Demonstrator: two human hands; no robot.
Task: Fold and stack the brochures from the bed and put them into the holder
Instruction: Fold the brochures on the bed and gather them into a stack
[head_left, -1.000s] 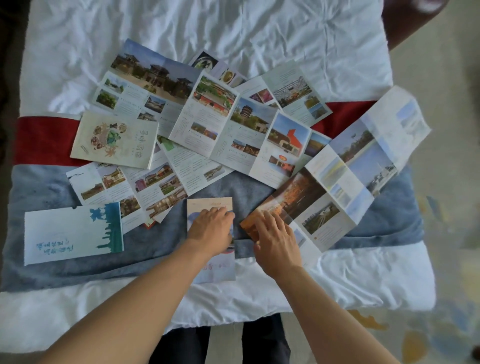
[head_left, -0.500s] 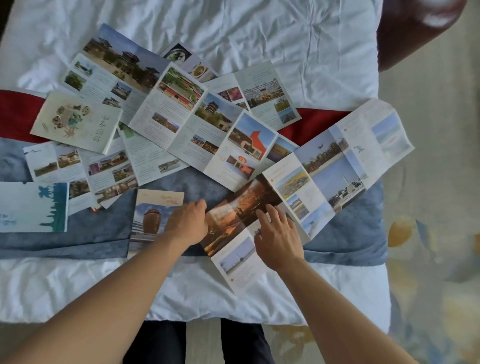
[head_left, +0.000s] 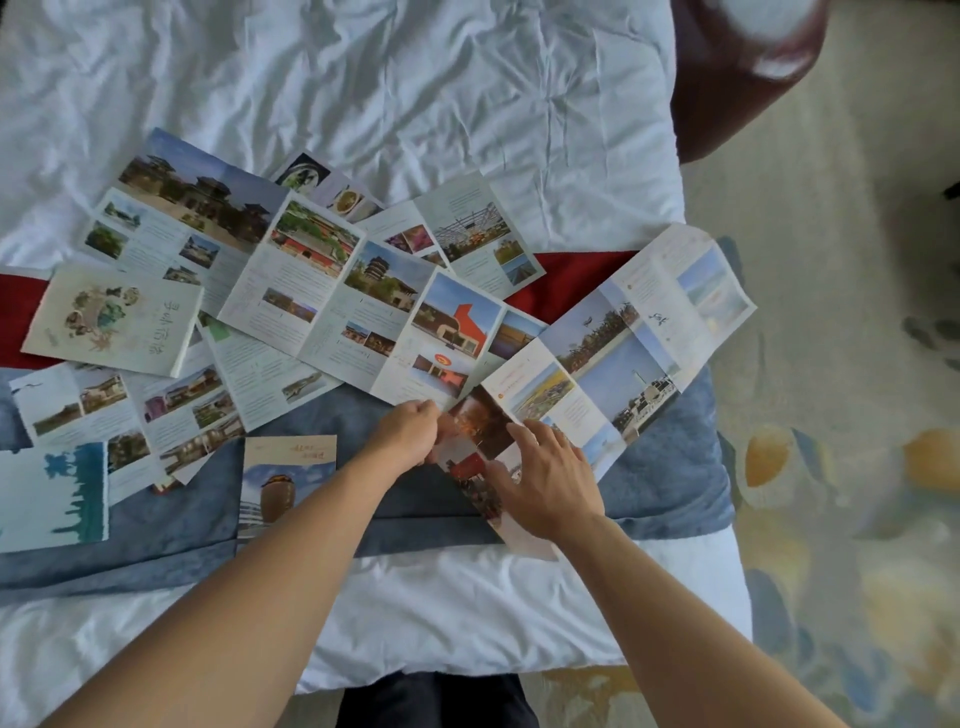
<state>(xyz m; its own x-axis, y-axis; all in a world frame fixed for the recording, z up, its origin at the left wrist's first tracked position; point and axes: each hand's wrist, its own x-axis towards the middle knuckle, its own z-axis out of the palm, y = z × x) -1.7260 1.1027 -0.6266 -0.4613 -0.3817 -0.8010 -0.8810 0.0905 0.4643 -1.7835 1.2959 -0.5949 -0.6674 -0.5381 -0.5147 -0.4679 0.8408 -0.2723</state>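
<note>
Your left hand (head_left: 410, 431) pinches the long brochure (head_left: 613, 364) end to fold it, right hand (head_left: 545, 483) flat, fingers open, pinning it.

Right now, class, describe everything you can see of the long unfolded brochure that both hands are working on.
The long brochure is glossy printed paper, opened into many creased panels with sky, sea and building photos and small text blocks. It lies diagonally across the bed's right side, its far end reaching past the edge. Its near end, with dark reddish pictures, is partly turned over. The left hand pinches that near edge; the right hand rests on it with fingers spread. Another open brochure lies at its left side.
</note>
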